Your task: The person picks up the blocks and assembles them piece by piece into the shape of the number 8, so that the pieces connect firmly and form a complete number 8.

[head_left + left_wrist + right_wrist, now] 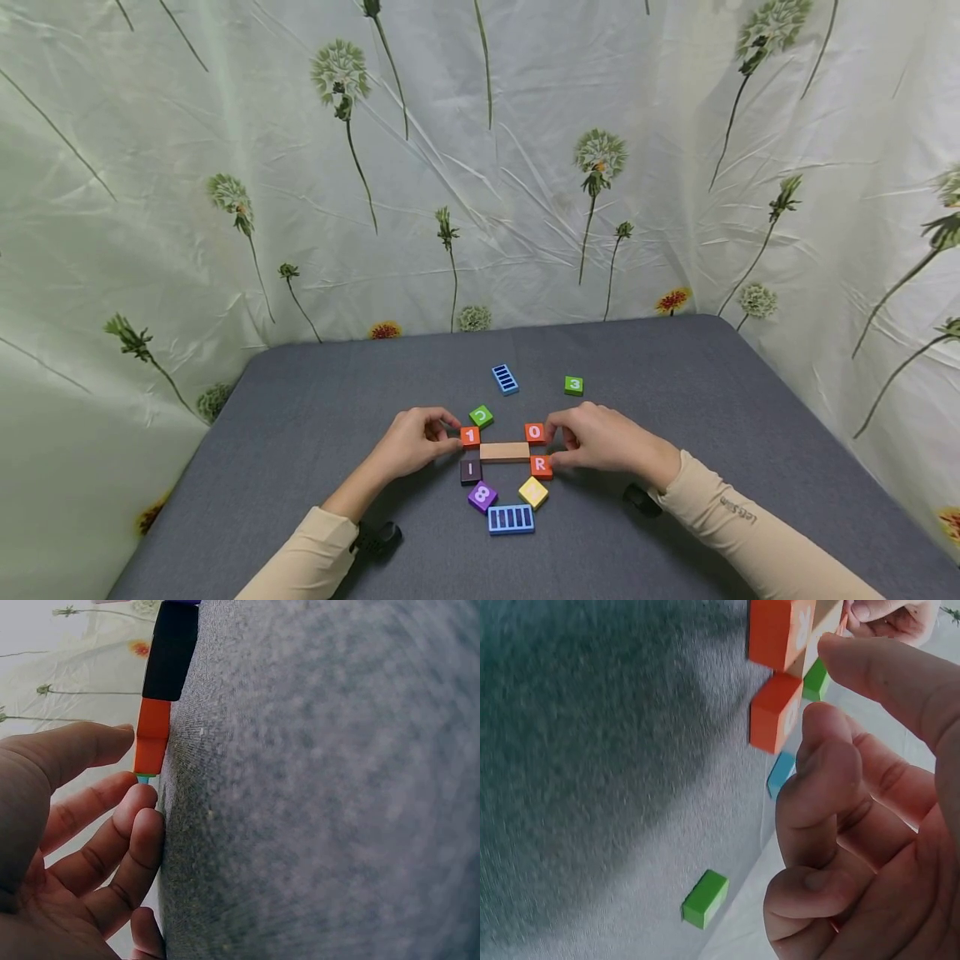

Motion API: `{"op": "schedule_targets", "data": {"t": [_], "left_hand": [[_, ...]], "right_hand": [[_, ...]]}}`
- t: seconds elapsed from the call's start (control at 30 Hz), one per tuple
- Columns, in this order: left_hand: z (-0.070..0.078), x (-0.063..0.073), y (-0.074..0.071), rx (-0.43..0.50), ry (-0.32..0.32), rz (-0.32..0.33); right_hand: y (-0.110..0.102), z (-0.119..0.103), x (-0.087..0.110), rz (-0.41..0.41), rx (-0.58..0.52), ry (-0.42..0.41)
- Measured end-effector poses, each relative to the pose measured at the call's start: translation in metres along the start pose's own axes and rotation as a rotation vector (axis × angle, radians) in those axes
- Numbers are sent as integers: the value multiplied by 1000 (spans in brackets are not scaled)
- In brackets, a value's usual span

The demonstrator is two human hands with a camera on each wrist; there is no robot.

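Note:
In the head view, my left hand [420, 435] has its thumb and index fingertips right at the left edge of a red-orange block marked 1 [470, 437]. The left wrist view shows the thumb beside this orange block [152, 735], the other fingers loosely bent at its near end. On the opposite side, my right hand [600, 437] holds its thumb and index finger apart. Its index tip is by the red block marked 0 [535, 432], its thumb by the red block marked R [541, 467]. Between these blocks lies a plain wooden plank [505, 452].
Below are a dark block [470, 472], a purple 8 block [482, 496], a yellow block [533, 493] and a blue slotted piece [511, 519]. Above are a green block [481, 417], another blue slotted piece [506, 379] and a green 3 block [573, 385]. A flowered curtain [510, 167] hangs behind the grey table [337, 383].

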State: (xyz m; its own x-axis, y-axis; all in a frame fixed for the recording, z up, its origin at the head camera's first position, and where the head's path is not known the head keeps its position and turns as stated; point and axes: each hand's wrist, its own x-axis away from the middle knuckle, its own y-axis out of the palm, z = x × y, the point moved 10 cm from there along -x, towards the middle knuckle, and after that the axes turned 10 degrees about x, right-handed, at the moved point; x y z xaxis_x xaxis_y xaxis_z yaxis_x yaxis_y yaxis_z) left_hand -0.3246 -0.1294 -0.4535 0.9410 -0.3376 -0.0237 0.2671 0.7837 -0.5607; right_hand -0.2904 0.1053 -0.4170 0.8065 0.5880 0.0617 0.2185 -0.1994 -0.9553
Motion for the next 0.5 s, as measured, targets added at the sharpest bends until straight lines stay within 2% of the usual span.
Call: {"op": "schedule_targets", "data": {"t": [0.27, 0.5], "left_hand": [[3, -4, 1, 2, 17, -15], [5, -7, 1, -1, 20, -24]], "right_hand": [[-11, 17, -3, 35, 12, 20], [-22, 42, -5, 77, -2, 39]]}}
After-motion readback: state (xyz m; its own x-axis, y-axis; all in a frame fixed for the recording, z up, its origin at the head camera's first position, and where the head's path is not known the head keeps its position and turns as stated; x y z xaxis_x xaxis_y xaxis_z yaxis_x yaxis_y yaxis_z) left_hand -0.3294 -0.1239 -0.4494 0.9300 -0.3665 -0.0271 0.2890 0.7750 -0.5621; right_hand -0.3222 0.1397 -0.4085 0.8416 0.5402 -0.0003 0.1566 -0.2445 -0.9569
